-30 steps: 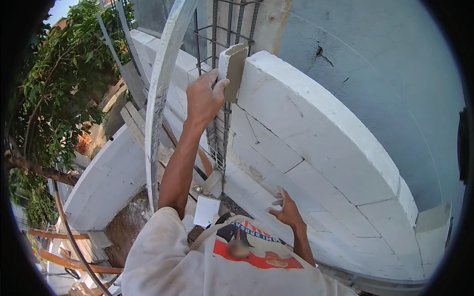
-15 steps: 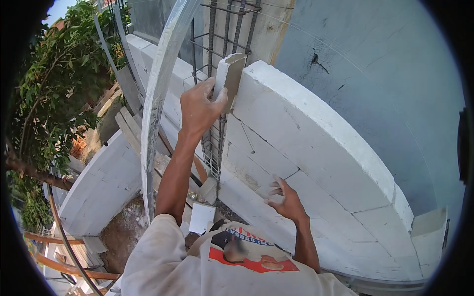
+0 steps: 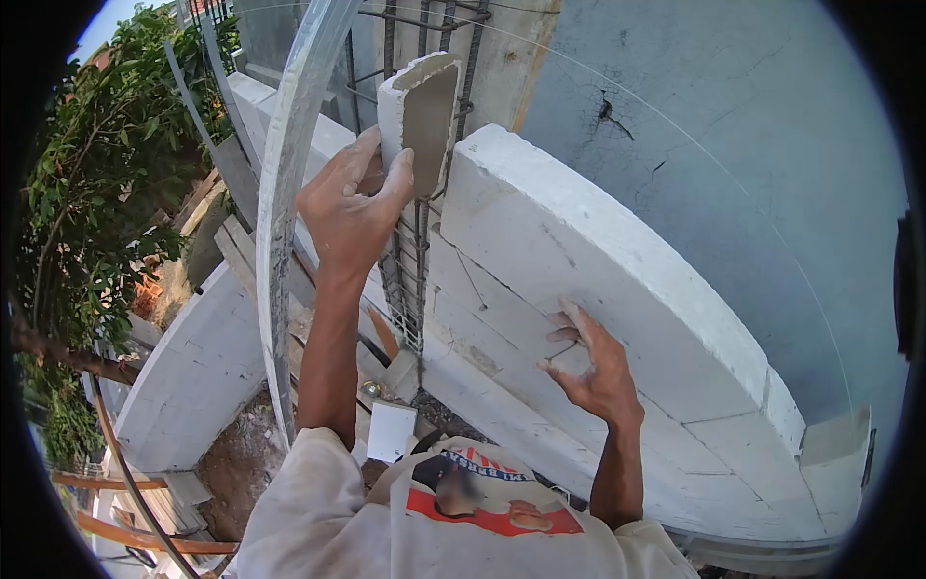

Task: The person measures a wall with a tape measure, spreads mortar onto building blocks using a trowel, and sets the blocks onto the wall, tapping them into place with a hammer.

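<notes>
My left hand [image 3: 357,203] grips a narrow piece of white lightweight block [image 3: 391,116] by its lower part, fingers behind and thumb on the near side. Grey mortar [image 3: 429,125] coats its face towards the wall. The piece stands upright, a gap away from the end of the white block wall [image 3: 598,241]. Just behind it rise the steel reinforcing bars [image 3: 422,232] of a column. My right hand [image 3: 593,362] hangs in front of the wall face with its fingers apart and curved, holding nothing.
A clear curved strip [image 3: 280,212] runs down left of my left arm. A thin string line [image 3: 714,154] crosses before the grey plastered wall [image 3: 675,87]. Lower left are another white block wall [image 3: 193,367] and wooden boards; a white square piece [image 3: 393,430] lies below.
My left hand has drawn the block piece leftwards and up, away from the wall end, showing more of its mortared face. My right hand has risen and shifted slightly right.
</notes>
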Demonstrator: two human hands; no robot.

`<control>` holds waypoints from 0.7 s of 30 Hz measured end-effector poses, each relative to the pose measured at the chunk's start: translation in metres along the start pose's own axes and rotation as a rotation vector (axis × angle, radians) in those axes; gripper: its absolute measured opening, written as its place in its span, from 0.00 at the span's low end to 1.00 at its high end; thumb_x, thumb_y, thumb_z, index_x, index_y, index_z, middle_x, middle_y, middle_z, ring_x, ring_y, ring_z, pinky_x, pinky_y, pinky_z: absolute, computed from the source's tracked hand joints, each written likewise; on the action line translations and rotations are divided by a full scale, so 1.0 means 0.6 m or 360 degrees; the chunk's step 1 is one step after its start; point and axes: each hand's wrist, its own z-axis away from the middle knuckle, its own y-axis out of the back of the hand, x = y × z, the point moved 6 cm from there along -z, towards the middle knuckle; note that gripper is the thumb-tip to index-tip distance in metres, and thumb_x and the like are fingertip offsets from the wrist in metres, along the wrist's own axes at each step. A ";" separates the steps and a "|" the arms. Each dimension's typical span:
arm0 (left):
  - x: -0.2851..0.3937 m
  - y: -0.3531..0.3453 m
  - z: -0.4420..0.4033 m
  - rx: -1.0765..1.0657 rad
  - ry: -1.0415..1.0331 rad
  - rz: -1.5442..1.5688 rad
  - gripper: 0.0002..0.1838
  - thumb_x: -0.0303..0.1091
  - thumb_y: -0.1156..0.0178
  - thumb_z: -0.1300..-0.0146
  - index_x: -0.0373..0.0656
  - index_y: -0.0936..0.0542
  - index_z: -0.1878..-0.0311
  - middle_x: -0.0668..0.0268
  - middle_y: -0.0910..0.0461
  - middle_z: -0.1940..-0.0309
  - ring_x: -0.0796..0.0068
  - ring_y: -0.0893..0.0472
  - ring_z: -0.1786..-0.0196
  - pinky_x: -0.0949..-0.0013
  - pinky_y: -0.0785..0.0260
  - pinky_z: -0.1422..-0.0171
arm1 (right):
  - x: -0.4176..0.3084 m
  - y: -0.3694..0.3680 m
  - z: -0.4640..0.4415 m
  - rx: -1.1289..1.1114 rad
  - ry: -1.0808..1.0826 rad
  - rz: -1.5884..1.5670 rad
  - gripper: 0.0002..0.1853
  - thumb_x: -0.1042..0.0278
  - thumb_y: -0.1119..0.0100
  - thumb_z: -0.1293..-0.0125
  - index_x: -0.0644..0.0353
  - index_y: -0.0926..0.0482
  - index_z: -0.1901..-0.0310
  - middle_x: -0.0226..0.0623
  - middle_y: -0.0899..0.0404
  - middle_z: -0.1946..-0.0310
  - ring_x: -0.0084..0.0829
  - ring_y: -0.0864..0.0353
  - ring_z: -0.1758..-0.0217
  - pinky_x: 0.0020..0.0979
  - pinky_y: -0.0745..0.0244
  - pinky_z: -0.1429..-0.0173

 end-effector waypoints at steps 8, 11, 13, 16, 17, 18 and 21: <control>-0.001 -0.007 -0.005 -0.0038 0.0039 0.0014 0.21 0.26 0.23 0.41 0.28 0.12 0.45 0.49 0.08 0.56 0.66 0.07 0.59 0.67 0.12 0.56 | -0.012 0.010 -0.009 -0.0066 0.0035 0.0020 0.47 0.68 0.20 0.41 0.59 0.34 0.20 0.46 0.17 0.37 0.41 0.13 0.40 0.41 0.23 0.29; -0.013 -0.013 0.006 -0.0158 0.0039 -0.0071 0.21 0.26 0.24 0.40 0.27 0.12 0.45 0.48 0.09 0.55 0.65 0.07 0.56 0.67 0.12 0.53 | -0.054 0.049 -0.035 0.0035 0.0235 0.0176 0.43 0.70 0.21 0.40 0.60 0.30 0.23 0.46 0.15 0.40 0.40 0.11 0.44 0.40 0.20 0.33; -0.011 -0.014 0.009 -0.0137 0.0000 -0.0093 0.21 0.27 0.24 0.40 0.27 0.12 0.45 0.48 0.09 0.55 0.65 0.07 0.56 0.67 0.12 0.53 | -0.095 0.087 -0.076 0.0196 0.0359 0.0119 0.39 0.71 0.22 0.40 0.61 0.26 0.25 0.46 0.13 0.43 0.40 0.10 0.47 0.39 0.19 0.36; -0.009 -0.015 0.012 -0.0122 -0.0023 -0.0103 0.21 0.28 0.24 0.39 0.30 0.12 0.44 0.51 0.08 0.57 0.67 0.07 0.58 0.67 0.14 0.53 | -0.156 0.142 -0.167 0.0569 0.0694 -0.0049 0.29 0.73 0.26 0.35 0.63 0.20 0.32 0.47 0.11 0.48 0.38 0.07 0.54 0.37 0.15 0.42; -0.012 -0.016 0.011 -0.0114 0.0003 -0.0102 0.20 0.29 0.24 0.37 0.33 0.12 0.43 0.54 0.08 0.59 0.70 0.08 0.60 0.68 0.16 0.53 | -0.172 0.153 -0.200 0.0579 0.0708 -0.0042 0.29 0.73 0.26 0.35 0.63 0.20 0.32 0.47 0.11 0.48 0.38 0.07 0.54 0.37 0.15 0.42; -0.013 -0.017 0.011 -0.0101 -0.0002 -0.0102 0.20 0.29 0.24 0.37 0.33 0.12 0.43 0.54 0.08 0.59 0.70 0.08 0.60 0.68 0.16 0.53 | -0.187 0.161 -0.233 0.0590 0.0651 0.0070 0.27 0.70 0.28 0.32 0.63 0.19 0.32 0.48 0.11 0.49 0.37 0.08 0.53 0.37 0.16 0.41; -0.011 -0.013 0.016 -0.0024 0.0030 -0.0001 0.21 0.29 0.25 0.37 0.30 0.13 0.43 0.51 0.09 0.56 0.68 0.08 0.58 0.67 0.16 0.52 | -0.185 0.156 -0.346 0.0625 0.0678 0.0401 0.24 0.64 0.32 0.27 0.63 0.19 0.33 0.50 0.10 0.50 0.36 0.08 0.50 0.37 0.16 0.41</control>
